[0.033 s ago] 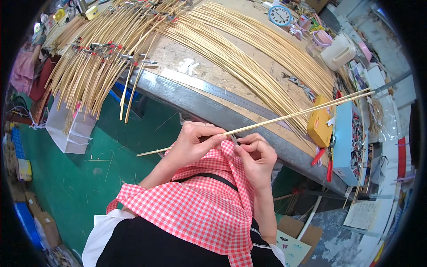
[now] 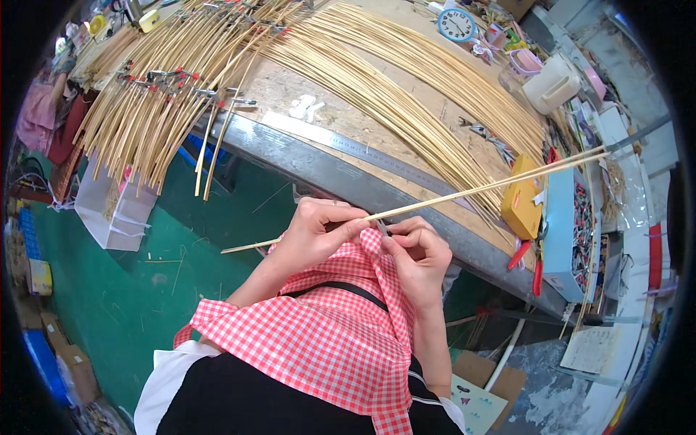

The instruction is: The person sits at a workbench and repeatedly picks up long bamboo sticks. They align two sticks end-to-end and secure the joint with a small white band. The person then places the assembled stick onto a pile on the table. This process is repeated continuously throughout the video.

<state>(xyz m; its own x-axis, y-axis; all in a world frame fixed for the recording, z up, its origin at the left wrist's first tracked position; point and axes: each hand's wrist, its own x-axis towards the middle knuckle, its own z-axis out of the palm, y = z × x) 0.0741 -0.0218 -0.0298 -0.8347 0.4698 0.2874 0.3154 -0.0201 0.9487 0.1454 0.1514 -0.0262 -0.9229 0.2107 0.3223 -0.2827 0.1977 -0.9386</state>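
Note:
My left hand is closed around a pair of long, thin bamboo strips. They slant up to the right, across the table edge and over a yellow tin. Their short ends stick out to the left of the hand. Close beside it, my right hand pinches a small grey metal piece just under the strips; its kind is mostly hidden by the fingers. A fold of the red-and-white checked apron rises between the two hands.
Bundled bamboo strips with clips overhang the table's left side. Loose strips and a steel ruler lie on the tabletop. At right stand the yellow tin, red-handled pliers and a light-blue box of clips.
Both hands keep their place. The far right ends of the bamboo strips have shifted very slightly.

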